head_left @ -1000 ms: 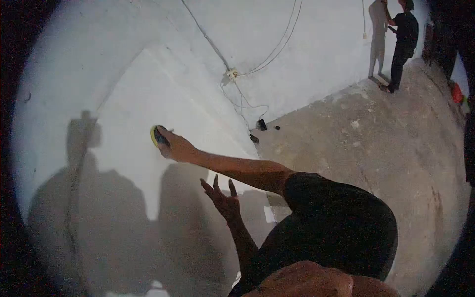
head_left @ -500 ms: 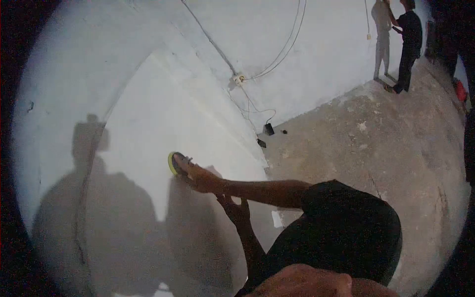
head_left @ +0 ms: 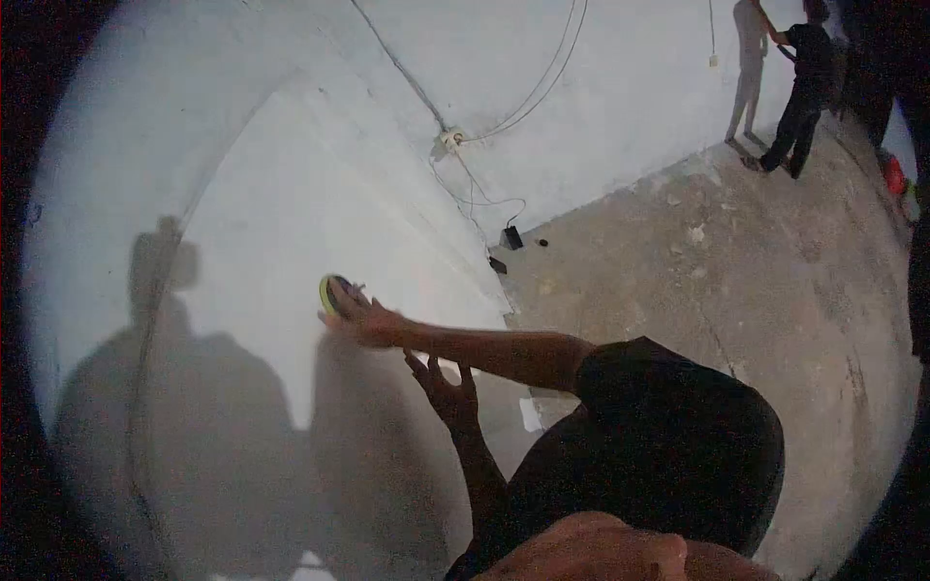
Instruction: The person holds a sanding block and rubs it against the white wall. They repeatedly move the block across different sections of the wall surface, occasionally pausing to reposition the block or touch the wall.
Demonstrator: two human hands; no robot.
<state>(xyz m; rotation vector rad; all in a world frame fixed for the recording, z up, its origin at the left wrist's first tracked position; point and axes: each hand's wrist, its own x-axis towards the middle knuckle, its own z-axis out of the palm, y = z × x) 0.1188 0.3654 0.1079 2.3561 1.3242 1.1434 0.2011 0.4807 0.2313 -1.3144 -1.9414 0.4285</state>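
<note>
The wall (head_left: 291, 203) looks smooth and matt, the floor (head_left: 630, 261) rough.

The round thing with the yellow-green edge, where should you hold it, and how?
I'd grip the dark back of the round pad, coming from the side facing away from the wall. The yellow-green rim sits on the wall side, so the back is easier to reach. The right hand has it from there.

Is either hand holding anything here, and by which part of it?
The right hand holds a round tool with a yellow-green edge by its dark back, fingers over it; the left hand holds nothing visible.
</note>
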